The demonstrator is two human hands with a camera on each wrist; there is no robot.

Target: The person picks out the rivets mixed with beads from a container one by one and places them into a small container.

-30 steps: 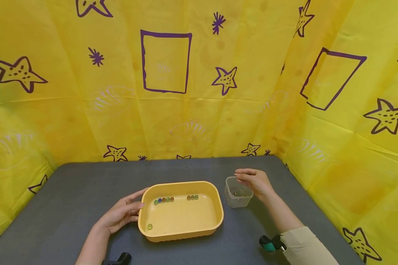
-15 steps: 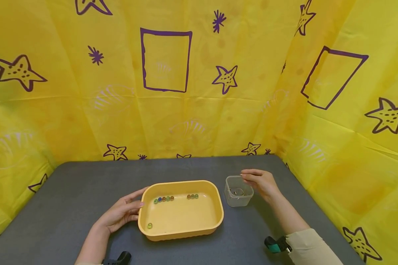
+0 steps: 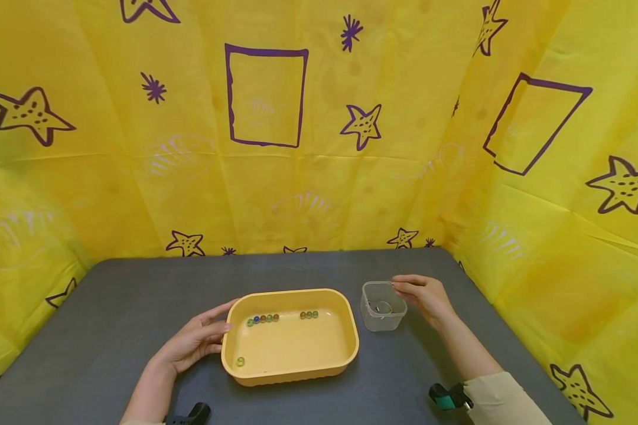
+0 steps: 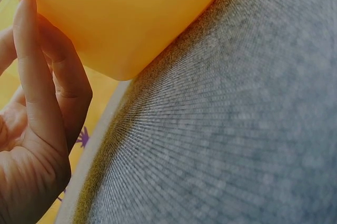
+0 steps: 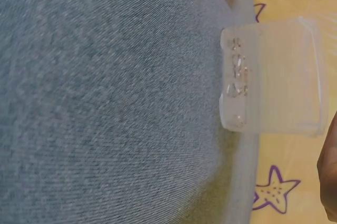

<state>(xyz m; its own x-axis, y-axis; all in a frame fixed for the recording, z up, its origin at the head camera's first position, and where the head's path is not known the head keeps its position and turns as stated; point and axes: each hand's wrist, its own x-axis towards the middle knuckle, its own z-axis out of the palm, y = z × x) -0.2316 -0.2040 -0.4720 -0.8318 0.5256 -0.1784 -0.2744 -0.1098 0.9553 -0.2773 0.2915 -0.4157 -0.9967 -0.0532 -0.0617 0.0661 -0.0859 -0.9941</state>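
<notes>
My left hand [image 3: 198, 341] holds the left side of a yellow tray [image 3: 292, 375], with fingertips at its rim. In the left wrist view, the fingers [image 4: 31, 66] bend against the tray's outer wall. Several glass marbles [image 3: 263, 320] line the tray's back left, more marbles [image 3: 309, 316] sit at its back right, and one yellow-green marble [image 3: 240, 361] lies in the front left corner. My right hand [image 3: 425, 296] is over the right rim of a clear plastic container [image 3: 381, 323], fingertips together on a tiny pale thing, too small to identify. Small bits [image 5: 238, 74] lie on the container's bottom.
A grey cloth-covered table [image 3: 154, 283] carries both the tray and the container, which stand side by side with a narrow gap. Yellow fabric [image 3: 319, 177] with purple drawings hangs around the back and sides of the table. Dark wrist devices [image 3: 449, 396] sit on both forearms.
My right hand has moved a little to the right, from over the container's back rim to its right rim. The left hand, tray, marbles and container have stayed in place.
</notes>
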